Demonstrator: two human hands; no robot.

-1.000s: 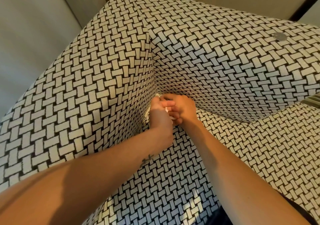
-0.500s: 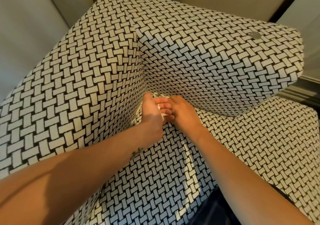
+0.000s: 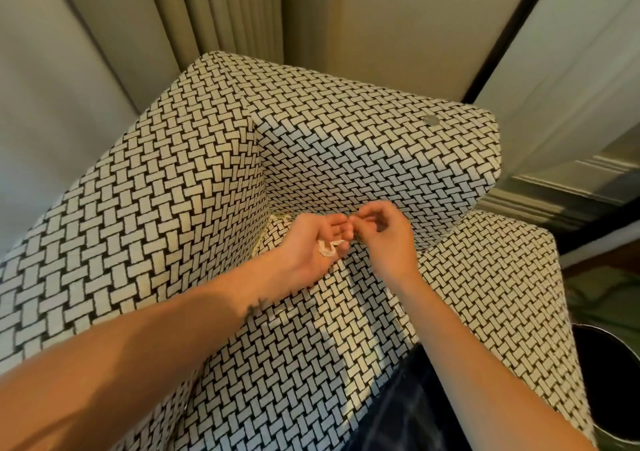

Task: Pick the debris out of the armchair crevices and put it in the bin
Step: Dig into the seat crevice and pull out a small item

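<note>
Cupping a white scrap (image 3: 327, 248) in my left hand (image 3: 306, 242) above the armchair (image 3: 346, 159) seat; right hand (image 3: 388, 239) pinched at its fingertips, holding what I cannot tell

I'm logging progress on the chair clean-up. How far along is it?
Done: a white scrap is out of the armchair corner crevice. In hand: the left hand holds it above the seat, while the right hand pinches at the left fingertips; whether it holds anything is unclear. Left: the scrap has to go into the dark bin beside the chair, whose contents cannot be seen.
</note>
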